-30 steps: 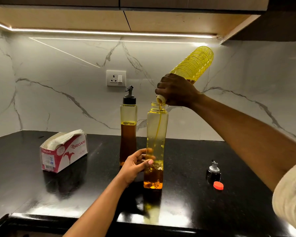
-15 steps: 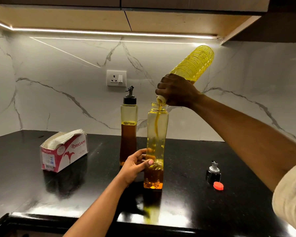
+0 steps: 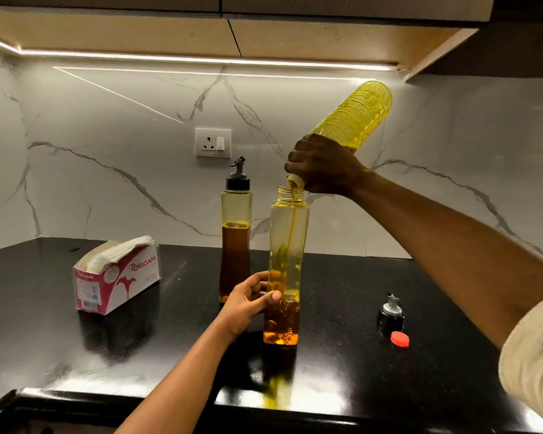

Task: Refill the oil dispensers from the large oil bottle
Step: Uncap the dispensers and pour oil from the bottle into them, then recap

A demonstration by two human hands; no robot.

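The large oil bottle [image 3: 355, 117], ribbed clear plastic glowing yellow, is tipped steeply with its base raised toward the cabinet and its pale neck just above the mouth of the open dispenser [image 3: 287, 264]. The right hand [image 3: 323, 166] wraps its fingers round the bottle's shoulder near the neck. A thin stream of oil [image 3: 292, 227] runs down inside the tall, square-sided, clear dispenser, which stands on the glossy black speckled desk [image 3: 389, 386] and holds a shallow amber layer with bubbles at the bottom. The left hand [image 3: 248, 300] curls round its lower part, thumb across the front face. Just behind and to the left stands a second dispenser [image 3: 235, 233] of the same shape, topped by a black pourer and about half full of darker brown oil. Well apart to the right lie a loose black-and-grey pourer cap [image 3: 390, 314] and, just beside it, a small round red cap [image 3: 399, 339]. On the left sits a red-and-white cardboard tissue box [image 3: 116, 277] with white tissue showing at the top.
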